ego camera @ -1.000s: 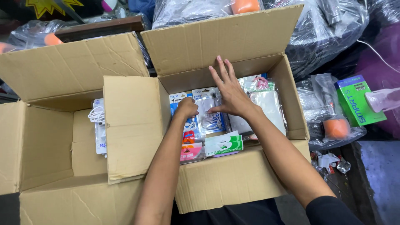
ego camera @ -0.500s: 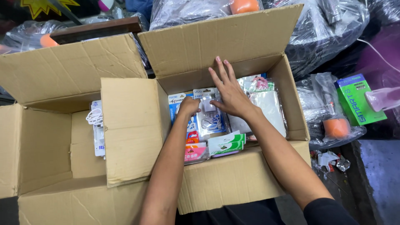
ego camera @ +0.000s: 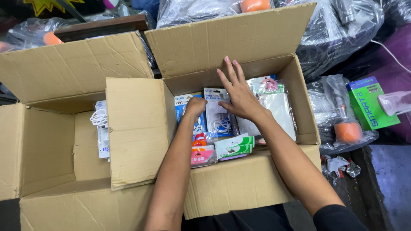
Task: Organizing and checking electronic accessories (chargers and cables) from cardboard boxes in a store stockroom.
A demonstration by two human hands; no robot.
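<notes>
Brown cardboard box [ego camera: 239, 188]; white-blue charger pack [ego camera: 217, 112]; green-white small boxes [ego camera: 233, 147]; pink pack [ego camera: 201, 156]; green carton [ego camera: 370, 102].

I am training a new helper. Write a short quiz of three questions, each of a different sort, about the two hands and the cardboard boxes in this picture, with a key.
1. True or false: the left hand and the right hand are both inside the right cardboard box.
2. Which hand lies flat with spread fingers? A) left B) right C) neither
3. Fill in: the white coiled cable lies in the ____ cardboard box.

Key
1. True; both are among the blister packs.
2. B; the left hand is curled into a fist on the packs.
3. left
</notes>
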